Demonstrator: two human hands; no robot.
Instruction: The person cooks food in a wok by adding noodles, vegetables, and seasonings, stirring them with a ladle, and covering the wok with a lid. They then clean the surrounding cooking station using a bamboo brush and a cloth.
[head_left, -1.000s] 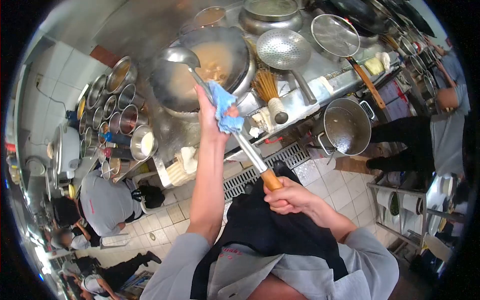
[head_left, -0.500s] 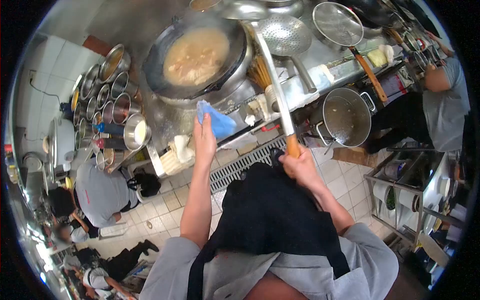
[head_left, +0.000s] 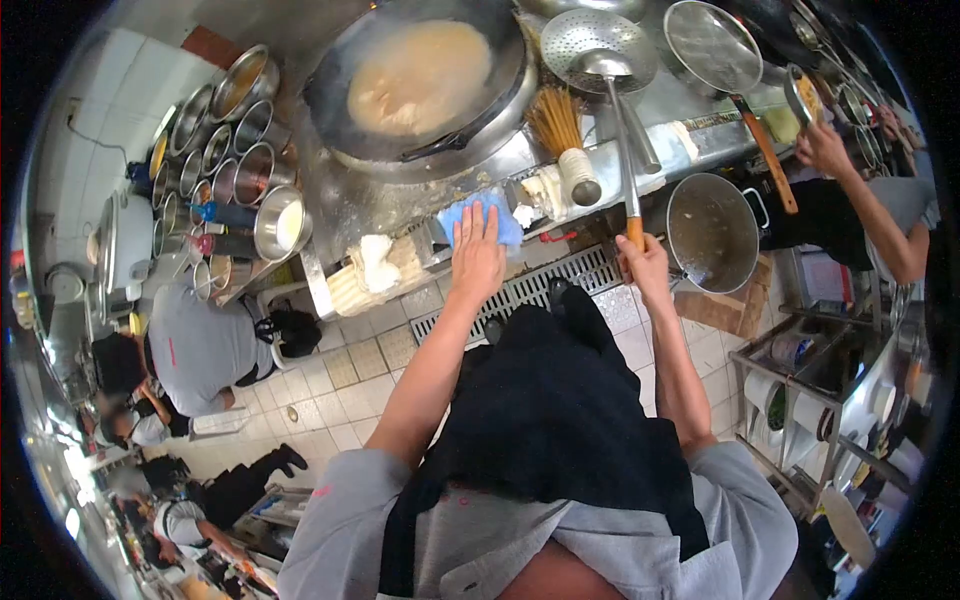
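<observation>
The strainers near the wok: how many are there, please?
2: a perforated strainer just right of the wok, partly behind the ladle, and a mesh strainer farther right. Others may be hidden.

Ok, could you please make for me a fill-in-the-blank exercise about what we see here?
The left hand lies on a ____ cloth.
The right hand holds the handle of a ____.
The brush lies to the ____ of the wok.
The colour of the apron is ____.

Missing words: blue; ladle; right; black.
</observation>
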